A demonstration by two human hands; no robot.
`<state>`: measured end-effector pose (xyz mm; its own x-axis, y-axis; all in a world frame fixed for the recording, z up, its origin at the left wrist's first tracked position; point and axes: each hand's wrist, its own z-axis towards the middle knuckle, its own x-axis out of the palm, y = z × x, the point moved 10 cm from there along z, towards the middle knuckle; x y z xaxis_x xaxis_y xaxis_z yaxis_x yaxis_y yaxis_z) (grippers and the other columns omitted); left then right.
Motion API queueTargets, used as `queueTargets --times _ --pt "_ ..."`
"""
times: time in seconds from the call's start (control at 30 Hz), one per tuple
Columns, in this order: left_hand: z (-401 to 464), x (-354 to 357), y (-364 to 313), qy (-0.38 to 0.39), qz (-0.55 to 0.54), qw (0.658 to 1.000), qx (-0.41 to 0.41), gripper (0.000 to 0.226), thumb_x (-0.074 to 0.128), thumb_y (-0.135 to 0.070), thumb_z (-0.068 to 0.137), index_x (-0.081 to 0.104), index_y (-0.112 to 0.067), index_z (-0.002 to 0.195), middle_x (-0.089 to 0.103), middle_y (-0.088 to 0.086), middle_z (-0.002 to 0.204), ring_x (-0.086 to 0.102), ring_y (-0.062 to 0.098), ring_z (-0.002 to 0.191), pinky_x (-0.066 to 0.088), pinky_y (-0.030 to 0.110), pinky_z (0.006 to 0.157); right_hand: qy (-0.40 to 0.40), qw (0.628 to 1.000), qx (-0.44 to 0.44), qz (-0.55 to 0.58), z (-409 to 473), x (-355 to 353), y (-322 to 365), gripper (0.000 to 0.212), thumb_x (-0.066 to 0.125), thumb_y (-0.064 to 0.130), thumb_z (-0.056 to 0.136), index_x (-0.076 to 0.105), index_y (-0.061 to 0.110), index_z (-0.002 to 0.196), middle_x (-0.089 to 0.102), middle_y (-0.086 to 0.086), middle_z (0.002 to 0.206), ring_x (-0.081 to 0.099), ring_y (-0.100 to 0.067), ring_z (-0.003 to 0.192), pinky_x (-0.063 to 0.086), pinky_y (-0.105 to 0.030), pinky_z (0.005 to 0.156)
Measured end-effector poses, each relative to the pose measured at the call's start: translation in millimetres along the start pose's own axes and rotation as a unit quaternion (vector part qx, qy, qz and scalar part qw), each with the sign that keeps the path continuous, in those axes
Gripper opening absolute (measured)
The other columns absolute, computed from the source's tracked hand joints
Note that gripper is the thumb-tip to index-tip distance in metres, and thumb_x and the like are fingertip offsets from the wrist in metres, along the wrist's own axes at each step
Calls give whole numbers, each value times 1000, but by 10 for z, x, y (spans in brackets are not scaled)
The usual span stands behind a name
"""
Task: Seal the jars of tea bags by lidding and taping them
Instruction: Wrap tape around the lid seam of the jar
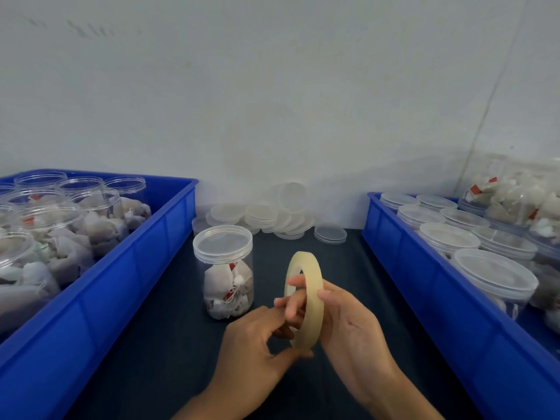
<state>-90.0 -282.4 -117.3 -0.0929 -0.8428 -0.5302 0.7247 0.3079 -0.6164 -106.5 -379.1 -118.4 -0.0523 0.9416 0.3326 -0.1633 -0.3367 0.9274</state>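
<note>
Tabletop: dark, matte tabletop (169, 344) running back to the wall; the lidded jar serves as landmark.
Room: pale, scuffed wall (272, 86) behind the jar; a corner seam runs down it far to the jar's right.
Lidded jar: clear round plastic jar with a translucent lid (223, 269), upright on the tabletop, lid seated; holds white tea bags with red tags filling its lower half. No tape band can be made out on it.
Tape: pale yellowish translucent ring of adhesive tape (306, 298), held on edge above the tabletop just right of the jar and nearer the camera.
Right hand: right hand (351, 322), fingers threaded through the ring's centre, thumb on its outer band, gripping the roll.
Left hand: left hand (257, 344), fingers curled, tips at the ring's inner left side; blur hides whether they pinch a tape end.
Loose lids: heap of translucent round lids (272, 216) behind the jar, against the wall.
Left bin: blue plastic bin (136, 268) left of the jar, holding open jars of tea bags (60, 225).
Right bin: blue plastic bin (424, 283) well right of the jar, holding lidded jars (491, 274).
</note>
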Motion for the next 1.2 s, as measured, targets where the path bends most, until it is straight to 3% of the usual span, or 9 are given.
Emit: queueTargets --times 0.13,0.27,0.5,0.6,0.7,0.87,1.03,1.13,1.2 --pt "-2 47 15 3 53 998 17 33 91 -24 59 75 -30 87 69 -15 77 63 3 76 50 15 69 -42 999 14 10 -3 -31 -55 32 44 20 70 61 2 92 44 -9 63 54 -22 73 41 -41 82" --pt "30 56 174 -2 15 999 -36 27 90 -19 62 76 -28 84 68 -14 75 63 3 80 51 16 69 -74 996 26 38 11 -63 -99 34 25 -3 76 56 -3 90 35 -7 59 41 -16 58 39 -35 75" --pt "42 149 248 25 -9 997 -71 26 87 -24 65 77 -28 88 68 -13 78 63 2 78 51 20 73 -99 993 27 64 -2 -131 -136 41 32 2 64 63 -3 91 37 -9 65 39 -20 64 37 -38 77" --pt "34 179 297 38 -19 995 -92 25 87 -25 66 76 -31 88 68 -12 79 64 1 77 52 22 75 -109 991 34 71 12 -170 -181 38 36 12 73 63 -3 96 37 -9 65 40 -19 63 37 -39 79" --pt "34 192 319 45 -22 994 -98 25 86 -26 67 76 -33 88 67 -14 80 63 0 78 53 22 76 -120 990 41 62 18 -205 -228 36 31 5 80 62 -2 96 38 -8 65 41 -19 63 40 -39 80" --pt "38 204 342 46 -40 993 -100 23 84 -23 69 77 -31 89 70 -11 81 64 3 78 53 26 77 -124 990 24 57 23 -182 -227 52 32 -5 52 60 -5 97 38 -9 63 41 -19 60 42 -37 76" --pt "27 220 369 46 -133 982 -125 27 84 -11 71 71 -19 93 74 -4 87 71 9 84 57 32 82 -52 998 19 -29 107 -82 -214 57 25 -21 75 57 3 116 52 -10 68 56 -16 63 51 -25 62" --pt "22 70 312 -5 -190 976 -107 32 79 -16 78 56 -16 100 69 -8 95 70 12 88 59 30 76 -16 993 -8 -118 94 -55 -131 44 38 -13 93 53 21 116 65 -4 81 64 -13 80 54 -24 77" --pt "46 -124 206 -58 -170 982 -55 29 71 -18 83 51 -19 103 64 -4 93 69 15 87 58 25 70 10 978 -21 -206 48 -14 -66 30 47 0 96 54 26 110 67 -2 89 65 -14 87 53 -22 82"
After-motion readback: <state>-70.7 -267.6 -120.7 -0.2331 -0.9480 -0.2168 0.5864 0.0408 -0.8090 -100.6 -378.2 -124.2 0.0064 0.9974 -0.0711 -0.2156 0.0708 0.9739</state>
